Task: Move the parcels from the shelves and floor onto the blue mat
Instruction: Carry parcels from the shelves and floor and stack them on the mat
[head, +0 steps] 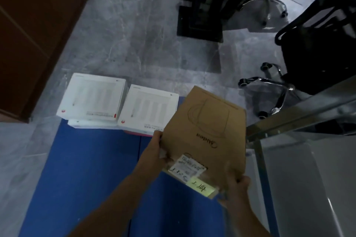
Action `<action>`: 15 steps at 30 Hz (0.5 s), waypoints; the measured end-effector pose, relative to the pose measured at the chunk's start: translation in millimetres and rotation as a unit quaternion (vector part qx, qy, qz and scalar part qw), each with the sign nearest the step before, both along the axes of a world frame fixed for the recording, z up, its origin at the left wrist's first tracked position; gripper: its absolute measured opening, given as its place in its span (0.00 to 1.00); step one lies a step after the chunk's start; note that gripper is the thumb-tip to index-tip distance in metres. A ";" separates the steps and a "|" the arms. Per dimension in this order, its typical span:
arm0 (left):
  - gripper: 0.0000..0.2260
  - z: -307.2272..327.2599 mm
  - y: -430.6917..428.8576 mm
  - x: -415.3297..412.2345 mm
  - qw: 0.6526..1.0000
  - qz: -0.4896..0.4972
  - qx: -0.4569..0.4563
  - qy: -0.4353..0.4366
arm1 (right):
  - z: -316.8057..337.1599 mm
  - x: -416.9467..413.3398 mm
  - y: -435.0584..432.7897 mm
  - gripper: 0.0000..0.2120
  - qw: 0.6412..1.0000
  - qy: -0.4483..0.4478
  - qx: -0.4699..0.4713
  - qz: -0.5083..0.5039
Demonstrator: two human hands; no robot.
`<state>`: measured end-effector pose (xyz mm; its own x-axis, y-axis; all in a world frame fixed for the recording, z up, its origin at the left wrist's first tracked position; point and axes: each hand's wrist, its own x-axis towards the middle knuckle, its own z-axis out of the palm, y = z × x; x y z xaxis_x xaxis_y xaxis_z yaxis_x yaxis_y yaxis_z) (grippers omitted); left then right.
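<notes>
I hold a brown cardboard parcel (208, 132) above the right part of the blue mat (86, 169). It carries a white shipping label and a yellow sticky note near its close end. My left hand (154, 152) grips its left edge. My right hand (236, 184) grips its near right corner. Two white flat boxes (92, 98) (148, 109) lie side by side at the mat's far edge, each stacked on other flat parcels beneath.
A brown wooden door (32, 34) stands at the left. A metal shelf frame (289, 121) runs along the right. A black office chair (317, 59) with chrome legs and a black cabinet (202, 5) stand on the grey floor beyond.
</notes>
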<state>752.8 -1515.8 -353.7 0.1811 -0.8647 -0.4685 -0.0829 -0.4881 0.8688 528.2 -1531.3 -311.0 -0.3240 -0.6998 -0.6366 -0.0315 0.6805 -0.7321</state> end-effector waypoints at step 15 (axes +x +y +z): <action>0.22 -112.4 -33.4 -60.3 0.989 0.084 0.066 0.103 | -137.2 -47.8 -93.2 0.28 0.988 -0.032 -0.039 0.147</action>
<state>692.5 -1549.3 -466.0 0.2065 -0.7598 -0.6165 0.1812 -0.5894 0.7872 480.4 -1624.4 -448.2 -0.0610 -0.8058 -0.5890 -0.1715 0.5898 -0.7891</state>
